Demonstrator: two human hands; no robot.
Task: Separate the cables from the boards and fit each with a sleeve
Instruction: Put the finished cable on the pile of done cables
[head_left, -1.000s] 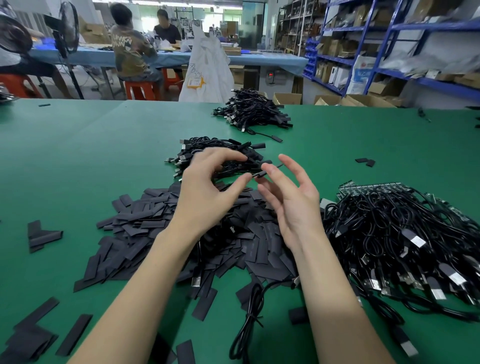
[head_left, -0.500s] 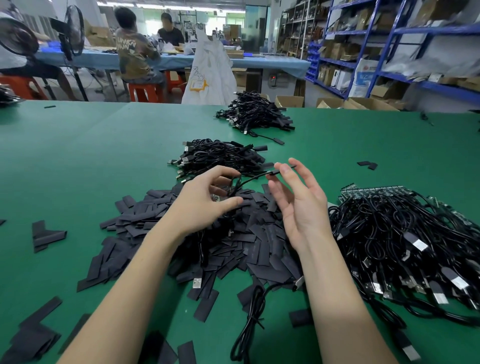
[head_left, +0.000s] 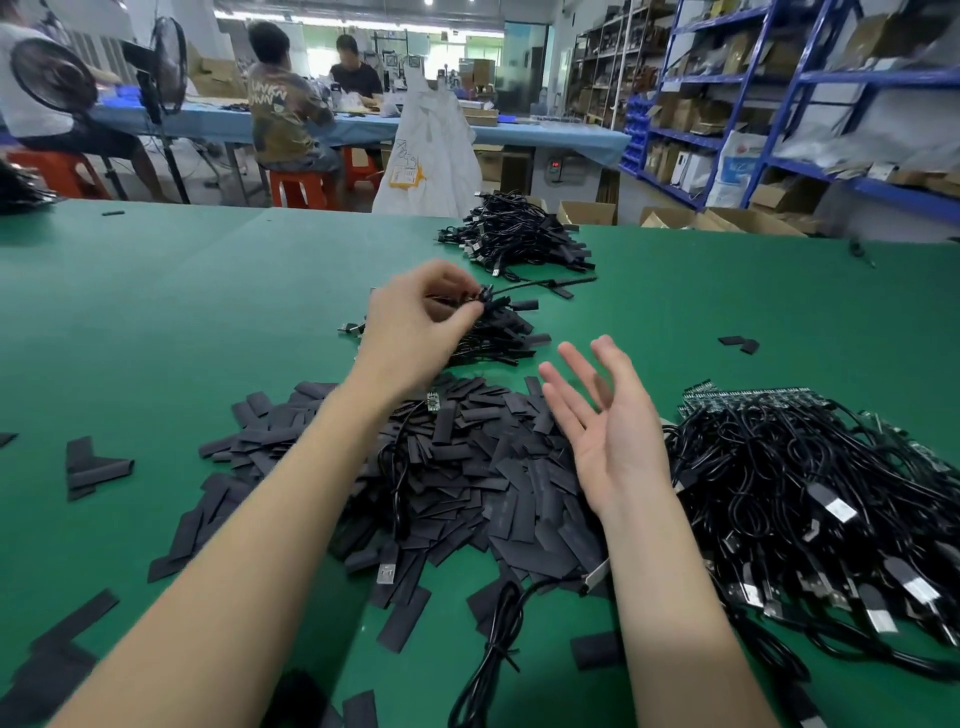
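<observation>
Overhead, three cable heaps (head_left: 519, 236), one sleeve pile (head_left: 467, 467), left hand (head_left: 415, 332) pinching a cable (head_left: 524, 288), right hand (head_left: 608, 431) grip slack.

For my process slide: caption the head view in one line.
Left hand pinches a thin black cable over the middle cable pile; right hand open above flat black sleeves.

Bright, even overhead light from ceiling lamps at the top of the frame fills the room, soft shadows lie under the forearms at the bottom, the left hand (head_left: 415, 322) is motion-blurred, and wide-angle distortion bends the shelving (head_left: 810, 93) at upper right.
</observation>
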